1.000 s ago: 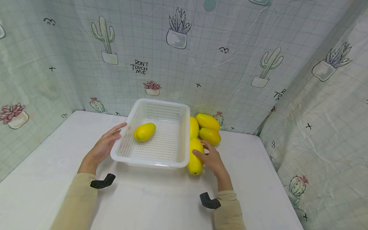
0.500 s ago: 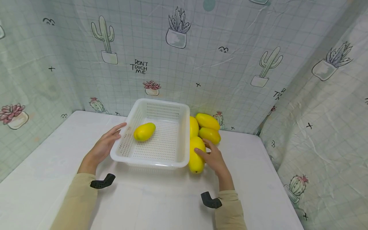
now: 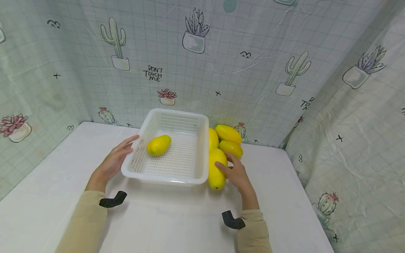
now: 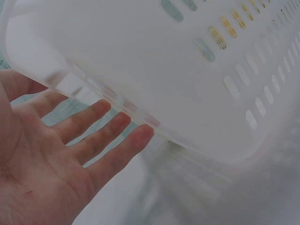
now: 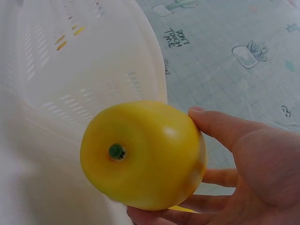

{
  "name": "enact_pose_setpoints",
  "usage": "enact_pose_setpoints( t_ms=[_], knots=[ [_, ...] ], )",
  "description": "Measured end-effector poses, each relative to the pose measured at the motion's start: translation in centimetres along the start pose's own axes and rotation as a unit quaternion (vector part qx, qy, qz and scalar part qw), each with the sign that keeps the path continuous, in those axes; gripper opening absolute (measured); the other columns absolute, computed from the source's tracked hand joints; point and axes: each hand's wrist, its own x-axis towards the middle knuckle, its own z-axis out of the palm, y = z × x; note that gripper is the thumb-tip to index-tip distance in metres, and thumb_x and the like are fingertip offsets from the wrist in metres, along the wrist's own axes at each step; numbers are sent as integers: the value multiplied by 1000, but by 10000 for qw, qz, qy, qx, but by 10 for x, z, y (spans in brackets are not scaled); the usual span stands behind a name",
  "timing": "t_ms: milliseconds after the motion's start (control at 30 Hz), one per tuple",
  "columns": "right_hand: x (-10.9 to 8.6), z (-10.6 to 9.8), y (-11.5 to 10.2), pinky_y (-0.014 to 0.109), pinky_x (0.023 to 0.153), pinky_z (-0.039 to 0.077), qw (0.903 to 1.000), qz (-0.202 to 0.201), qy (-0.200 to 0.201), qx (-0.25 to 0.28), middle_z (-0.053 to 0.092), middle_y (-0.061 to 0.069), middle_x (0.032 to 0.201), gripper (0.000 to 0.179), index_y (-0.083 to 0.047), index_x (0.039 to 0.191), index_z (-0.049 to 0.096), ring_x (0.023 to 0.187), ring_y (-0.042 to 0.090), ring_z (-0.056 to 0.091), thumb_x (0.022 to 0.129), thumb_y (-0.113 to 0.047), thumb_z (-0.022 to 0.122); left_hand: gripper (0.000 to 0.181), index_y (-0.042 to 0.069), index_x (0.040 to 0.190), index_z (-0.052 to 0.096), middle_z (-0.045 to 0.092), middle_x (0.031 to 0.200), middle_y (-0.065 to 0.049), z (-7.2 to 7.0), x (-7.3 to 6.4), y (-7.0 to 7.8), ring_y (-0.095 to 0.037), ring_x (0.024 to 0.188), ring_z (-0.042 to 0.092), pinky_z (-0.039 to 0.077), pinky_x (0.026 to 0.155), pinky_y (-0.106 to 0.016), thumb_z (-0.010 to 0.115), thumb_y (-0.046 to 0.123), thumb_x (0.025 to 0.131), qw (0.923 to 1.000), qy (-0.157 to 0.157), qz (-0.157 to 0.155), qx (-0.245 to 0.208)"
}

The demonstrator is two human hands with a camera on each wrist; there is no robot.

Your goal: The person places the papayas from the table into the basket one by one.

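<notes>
The held fruit in the right hand is bright yellow, with a dark green stem spot. Beyond this hand, the other fruits are also yellow. At the left hand, the basket is white, patterned with slots — the inside fruit is yellow, greener at one tip. Behind both hands, the sleeves are beige; ahead, the pale grey-green cloth carries grid lines and drawn cacti.

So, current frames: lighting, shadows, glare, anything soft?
Head: mostly crisp, fairly even light, soft shadow on the table by the near side of the basket. Left wrist: greyish, low contrast, basket wall hazy with little detail. Right wrist: also muted; small bright highlight on the held yellow fruit; curtain slightly soft, its lettering readable.
</notes>
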Motion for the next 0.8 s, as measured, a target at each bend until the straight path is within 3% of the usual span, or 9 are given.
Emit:
enact_pose_setpoints(
  t_ms=[500, 800],
  knots=[
    [-1, -4, 0, 40, 90, 53, 9999, -73, 38, 86, 43, 7, 149, 73, -29, 146, 37, 111, 28, 59, 85, -57, 65, 54, 35, 154, 19, 7, 165, -1, -1, 1, -2, -37, 148, 14, 17, 114, -65, 38, 36, 103, 10000, 13, -10, 8],
    [-2, -8, -1, 46, 97, 50, 10000, -2, 74, 49, 41, 8, 151, 76, -27, 147, 35, 116, 30, 56, 84, -58, 64, 53, 36, 154, 21, 8, 165, 0, -2, 0, -1, -37, 148, 15, 16, 114, -65, 38, 35, 104, 10000, 62, -25, -17]
  ],
)
